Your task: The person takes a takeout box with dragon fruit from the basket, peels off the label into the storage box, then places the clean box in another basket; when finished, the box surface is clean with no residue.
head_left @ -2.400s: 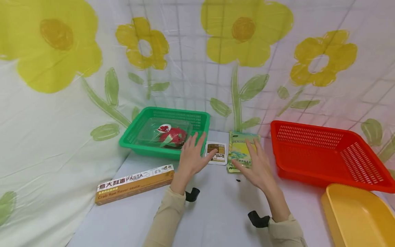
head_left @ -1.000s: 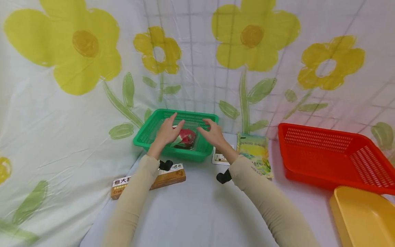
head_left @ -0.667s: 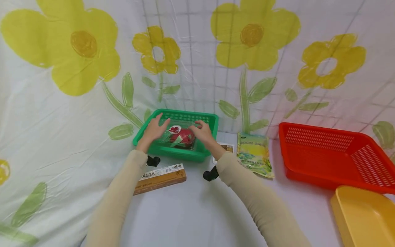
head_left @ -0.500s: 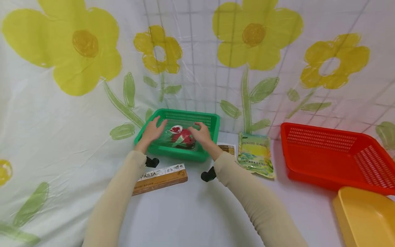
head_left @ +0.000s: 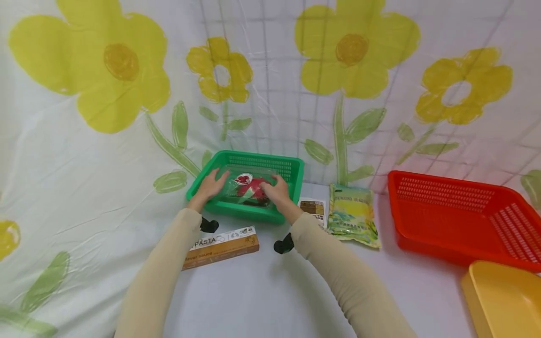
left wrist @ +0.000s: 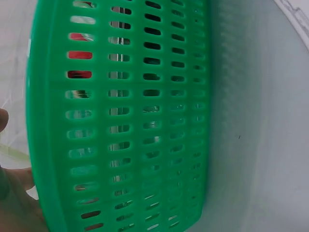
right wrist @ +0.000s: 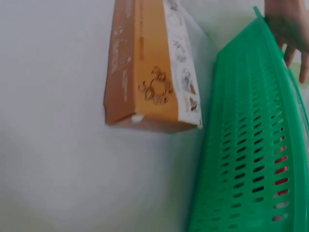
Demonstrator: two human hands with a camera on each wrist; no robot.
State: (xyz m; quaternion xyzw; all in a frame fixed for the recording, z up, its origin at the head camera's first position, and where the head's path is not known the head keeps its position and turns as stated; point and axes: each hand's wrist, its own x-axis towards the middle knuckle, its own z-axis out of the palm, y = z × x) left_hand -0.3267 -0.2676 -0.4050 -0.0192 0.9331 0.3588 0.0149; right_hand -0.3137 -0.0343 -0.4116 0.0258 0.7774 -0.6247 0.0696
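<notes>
A clear plastic box (head_left: 236, 188) with a round sticker lies inside the green basket (head_left: 253, 214). Through its lid a red fruit with green tips shows, resembling a dragon fruit. At the box's left end is my left hand (head_left: 210, 186), thumb and fingers bent round that end. Opposite it, my right hand (head_left: 276, 191) grips the right end, its thumb over the lid near the fruit. The fingertips low inside the basket are hidden. In the right wrist view the left hand (right wrist: 292, 24) reaches down past the basket's rim.
A pasta box (head_left: 224, 249) lies in front of the basket. To the right are a small printed packet (head_left: 313, 209) and a green-yellow pouch (head_left: 352, 213). Further right stand a red basket (head_left: 448, 234) and a yellow tray (head_left: 507, 300). A flowered curtain hangs behind.
Both hands have moved left from above the table into the green basket, to either end of the clear box. Over the last half second the right thumb has come down onto the lid.
</notes>
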